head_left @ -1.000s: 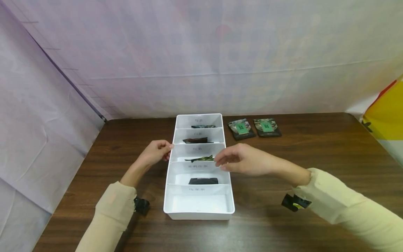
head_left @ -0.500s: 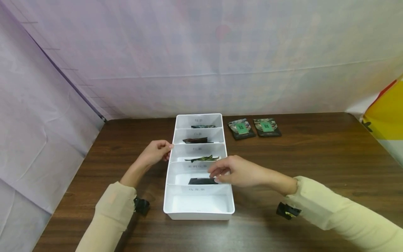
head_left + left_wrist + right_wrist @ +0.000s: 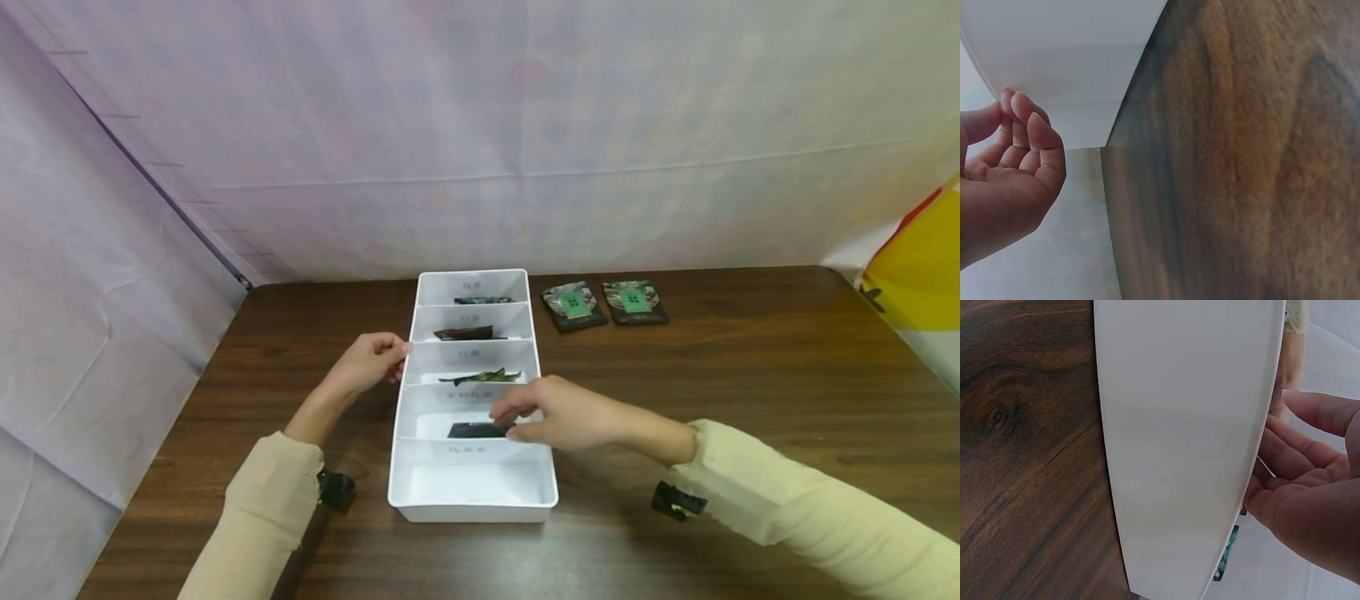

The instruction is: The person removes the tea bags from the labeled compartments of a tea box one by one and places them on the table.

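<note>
A long white divided box (image 3: 474,503) stands lengthwise on the table, with Chinese labels on its compartment walls. My left hand (image 3: 369,363) pinches its left rim near the middle; in the left wrist view, thumb and fingertips meet at the rim. My right hand (image 3: 573,414) reaches over the right rim into the second compartment from the front, thumb and fingers apart. Beneath its fingertips lies a flat black packet (image 3: 471,430), partly covered; contact is unclear. Behind it are a green packet (image 3: 483,377), a brown packet (image 3: 463,333) and a bluish-green packet (image 3: 483,300), each in its own compartment.
Two dark tea packets with green labels, a left one (image 3: 574,306) and a right one (image 3: 634,302), lie on the dark wooden table (image 3: 750,367) right of the box's far end. A pale cloth (image 3: 480,150) hangs behind the table.
My right hand has moved toward me and slightly left, from beside the green packet to above the black packet. The left hand stays at the rim.
</note>
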The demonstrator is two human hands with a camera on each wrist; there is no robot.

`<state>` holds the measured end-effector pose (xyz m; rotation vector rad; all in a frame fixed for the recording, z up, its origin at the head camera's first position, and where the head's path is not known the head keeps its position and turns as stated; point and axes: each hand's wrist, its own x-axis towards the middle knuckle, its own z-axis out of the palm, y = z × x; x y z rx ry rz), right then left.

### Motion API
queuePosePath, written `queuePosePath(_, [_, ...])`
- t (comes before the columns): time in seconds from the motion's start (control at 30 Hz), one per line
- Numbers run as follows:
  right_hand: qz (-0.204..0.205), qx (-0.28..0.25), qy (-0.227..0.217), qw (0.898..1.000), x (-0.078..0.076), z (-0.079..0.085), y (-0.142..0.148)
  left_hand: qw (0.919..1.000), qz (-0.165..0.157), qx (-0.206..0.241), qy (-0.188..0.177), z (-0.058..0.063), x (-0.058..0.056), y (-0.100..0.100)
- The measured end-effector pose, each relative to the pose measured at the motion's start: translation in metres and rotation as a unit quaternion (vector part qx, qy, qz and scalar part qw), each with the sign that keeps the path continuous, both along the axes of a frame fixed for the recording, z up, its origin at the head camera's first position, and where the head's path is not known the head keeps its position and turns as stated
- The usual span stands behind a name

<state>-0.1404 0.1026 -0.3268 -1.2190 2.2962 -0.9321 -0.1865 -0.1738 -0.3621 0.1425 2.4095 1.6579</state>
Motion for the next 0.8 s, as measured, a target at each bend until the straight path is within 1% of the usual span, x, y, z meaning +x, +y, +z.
queuePosePath(0.1, [0.008, 0.003, 0.012, 1.000, 0.0003, -0.0008, -0.0002, 1.0000, 0.000, -0.003, 0.000, -0.0001, -0.0004, -0.0004])
queuePosePath(0.47, [0.015, 0.011, 0.024, 1.000, 0.0011, -0.0042, -0.0009, 1.0000, -0.001, -0.003, 0.001, 0.0009, 0.0000, 0.0002])
queuePosePath(0.63, [0.009, -0.003, 0.021, 1.000, 0.0014, -0.0044, 0.0002, 1.0000, -0.002, -0.005, 0.001, 0.0009, 0.0003, -0.0001])
queuePosePath(0.8, [-0.003, -0.015, 0.008, 1.000, 0.0017, -0.0048, 0.0005, 1.0000, -0.001, -0.007, 0.002, 0.0001, -0.0004, -0.0006])
